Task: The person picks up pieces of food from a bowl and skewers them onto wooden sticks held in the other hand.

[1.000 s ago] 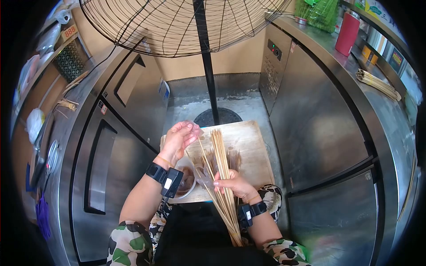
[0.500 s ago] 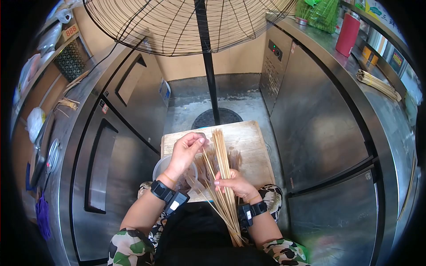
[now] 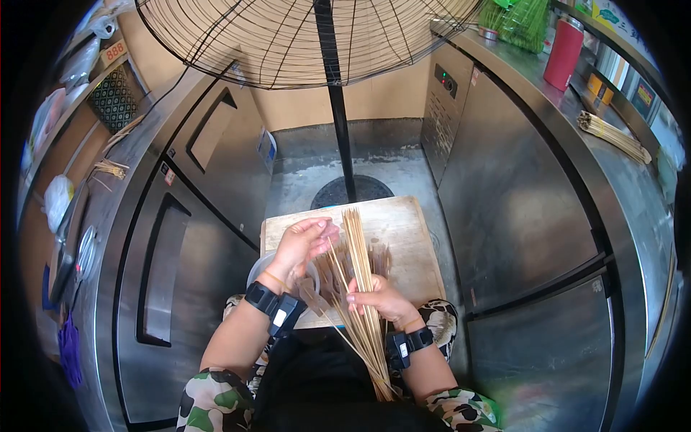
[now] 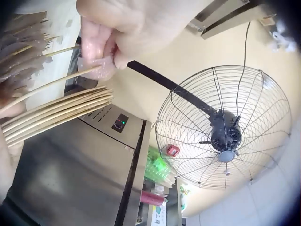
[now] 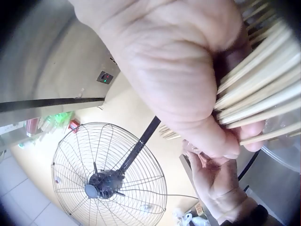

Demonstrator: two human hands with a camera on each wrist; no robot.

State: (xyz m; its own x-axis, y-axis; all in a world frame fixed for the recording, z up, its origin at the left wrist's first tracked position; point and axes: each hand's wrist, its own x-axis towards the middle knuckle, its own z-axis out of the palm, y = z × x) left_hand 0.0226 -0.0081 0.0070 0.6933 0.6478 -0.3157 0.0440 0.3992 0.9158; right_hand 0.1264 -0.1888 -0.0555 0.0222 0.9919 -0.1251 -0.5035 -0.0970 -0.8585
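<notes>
Over the board (image 3: 410, 237), our left hand (image 3: 296, 248) pinches a filmy slice (image 3: 332, 231) towards eleven o'clock; our right hand (image 3: 383, 298) grips skewers (image 3: 358, 248) pointing to twelve, probably so tips sit within reach.

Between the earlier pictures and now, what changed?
The left hand, pinching a slice, has come closer to the person's body and slightly to the right. No new grasp or release shows. The right hand still grips the skewers; the board stayed put.
</notes>
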